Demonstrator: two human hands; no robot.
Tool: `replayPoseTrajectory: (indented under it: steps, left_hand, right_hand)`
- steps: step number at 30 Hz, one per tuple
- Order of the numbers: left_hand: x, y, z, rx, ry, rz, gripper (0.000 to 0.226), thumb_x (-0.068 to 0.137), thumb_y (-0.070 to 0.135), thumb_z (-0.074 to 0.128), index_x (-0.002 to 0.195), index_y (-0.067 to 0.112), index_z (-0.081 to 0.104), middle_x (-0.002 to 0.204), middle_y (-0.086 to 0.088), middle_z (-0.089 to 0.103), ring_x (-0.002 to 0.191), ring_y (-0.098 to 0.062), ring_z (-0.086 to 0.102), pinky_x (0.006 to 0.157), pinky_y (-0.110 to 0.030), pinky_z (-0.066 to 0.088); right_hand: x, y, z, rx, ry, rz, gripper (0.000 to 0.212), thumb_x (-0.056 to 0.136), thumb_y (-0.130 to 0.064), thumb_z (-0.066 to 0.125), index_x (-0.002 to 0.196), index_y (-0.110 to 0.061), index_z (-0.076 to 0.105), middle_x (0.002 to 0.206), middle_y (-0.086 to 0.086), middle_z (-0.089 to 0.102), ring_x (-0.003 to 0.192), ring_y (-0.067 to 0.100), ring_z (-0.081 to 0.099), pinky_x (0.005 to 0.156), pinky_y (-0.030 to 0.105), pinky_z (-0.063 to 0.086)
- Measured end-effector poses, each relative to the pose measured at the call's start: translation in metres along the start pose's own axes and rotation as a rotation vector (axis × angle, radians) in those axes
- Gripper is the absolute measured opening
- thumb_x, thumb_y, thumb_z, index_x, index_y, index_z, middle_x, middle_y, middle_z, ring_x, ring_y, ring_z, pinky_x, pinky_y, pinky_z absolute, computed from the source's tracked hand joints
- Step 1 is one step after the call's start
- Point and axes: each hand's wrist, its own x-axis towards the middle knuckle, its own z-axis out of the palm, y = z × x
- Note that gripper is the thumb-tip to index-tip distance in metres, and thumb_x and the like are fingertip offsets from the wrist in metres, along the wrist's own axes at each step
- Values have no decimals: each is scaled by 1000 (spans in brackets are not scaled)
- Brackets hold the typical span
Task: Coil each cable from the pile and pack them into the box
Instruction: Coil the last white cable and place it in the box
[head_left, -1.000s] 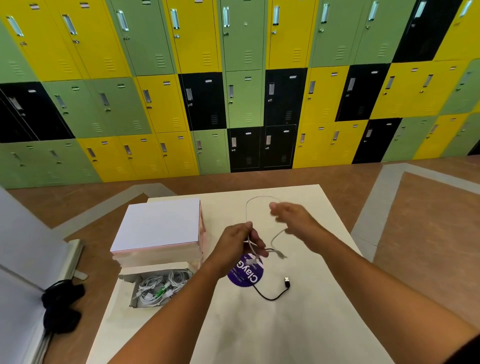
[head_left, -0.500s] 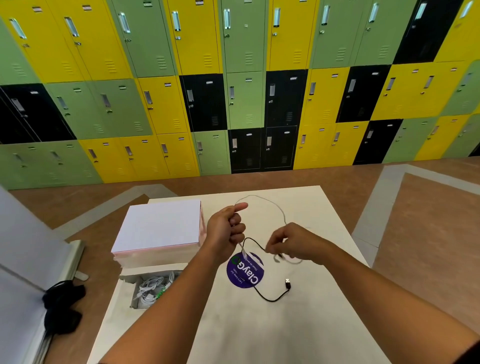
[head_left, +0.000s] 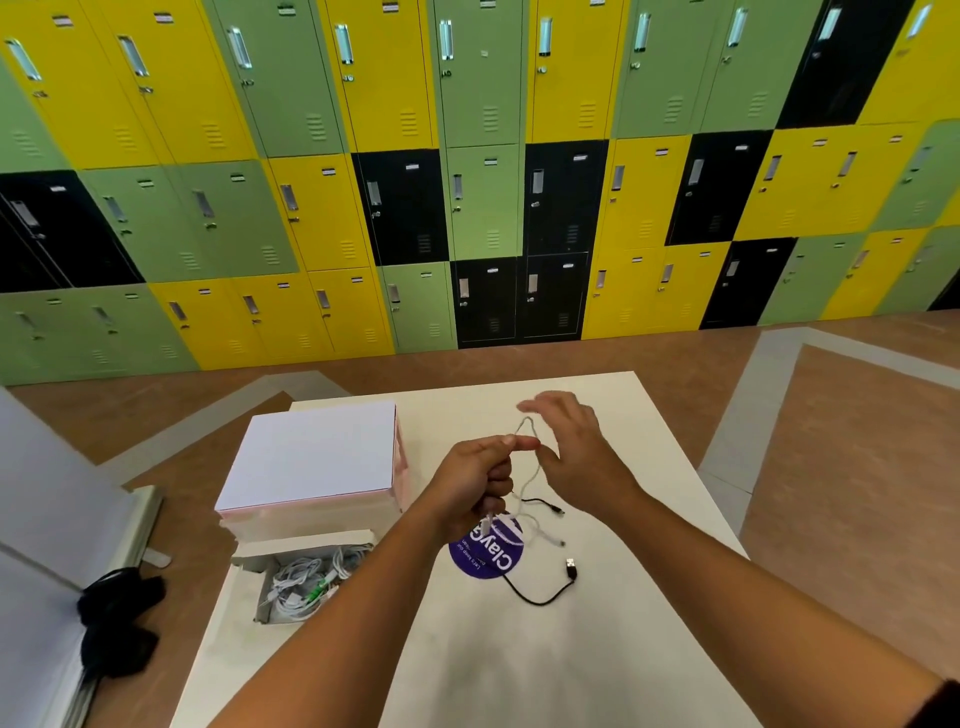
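My left hand (head_left: 475, 480) is closed on a thin white cable (head_left: 529, 480) above the table. One loop of the cable rises to a peak beside my left thumb, and its loose end trails down onto the table. My right hand (head_left: 579, 457) hovers just right of that loop with its fingers spread; I cannot see it pinching the cable. A black cable (head_left: 540, 600) with a USB plug lies on the table under my hands. The open box (head_left: 306, 543) at the near left holds several coiled white cables (head_left: 304, 584).
A closed white box (head_left: 311, 460) on a pink stack stands behind the open box. A round purple sticker (head_left: 485, 553) is on the cream table (head_left: 519, 665). A black object (head_left: 119, 618) lies on the floor at the left beside a grey panel. Lockers line the far wall.
My right hand let go near the table and rose up and away, now open beside the loop. My left hand keeps its grip, and the free loop has become smaller.
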Motion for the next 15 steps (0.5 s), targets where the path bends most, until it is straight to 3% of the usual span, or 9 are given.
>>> replayPoseTrajectory:
  steps: [2,4,6,11,15]
  left_hand:
    - [-1,0,-3,-40,-8,11,33,105,27,49,118,6,71,65,1,26,56,-11,24,48,-23,25]
    - [-3,-2,-8,-47,-10,17,34,104,27,52,113,2,71,64,0,36,55,-12,35,51,-25,39]
    - [-6,-5,-11,-44,-6,16,34,100,30,56,102,0,73,65,-3,47,58,-15,47,61,-31,51]
    - [-10,-8,-12,-9,28,55,37,102,31,51,89,1,69,68,-10,56,67,-22,61,73,-31,54]
    - [-8,-9,-6,181,0,131,47,107,32,43,81,8,73,85,-15,74,83,-28,70,81,-31,54]
  right_hand:
    - [2,1,-3,80,-44,15,23,98,-20,59,119,-29,63,120,-7,60,112,11,51,91,30,46]
    - [4,-1,-7,149,-91,80,6,95,-33,66,98,-28,67,100,-7,63,98,9,58,84,33,50]
    - [5,-4,-8,135,-98,98,11,93,-33,67,86,-26,63,95,-6,60,93,8,58,80,31,49]
    - [12,-14,-17,396,27,194,10,98,-20,59,88,-16,58,75,0,65,65,13,63,65,35,52]
    - [13,-16,-16,417,131,210,8,98,-25,61,90,-21,61,76,1,63,70,12,56,63,29,48]
